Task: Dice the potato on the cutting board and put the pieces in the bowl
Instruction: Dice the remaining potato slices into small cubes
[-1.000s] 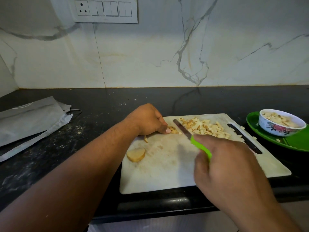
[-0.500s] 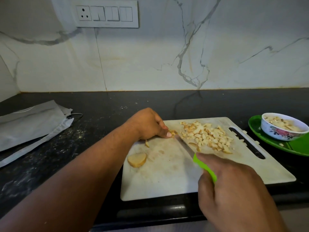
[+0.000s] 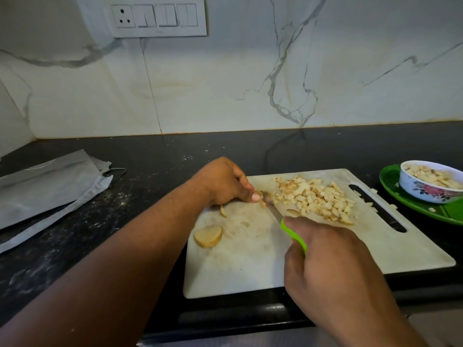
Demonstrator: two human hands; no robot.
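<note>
the left hand (image 3: 223, 181) is curled, its fingers (image 3: 255, 196) pinched down on a small potato bit (image 3: 261, 196) on the board (image 3: 250, 266), with a round slice (image 3: 208, 236) lying nearer and to its left. the right hand (image 3: 333, 261) has its fingers clenched around the green-handled knife (image 3: 293, 234), whose blade runs up toward that bit. right of the blade lies the diced pile (image 3: 315, 196), and further right on the bench (image 3: 75, 234) a bowl (image 3: 426, 194) of pieces sits on a green plate (image 3: 390, 194).
</note>
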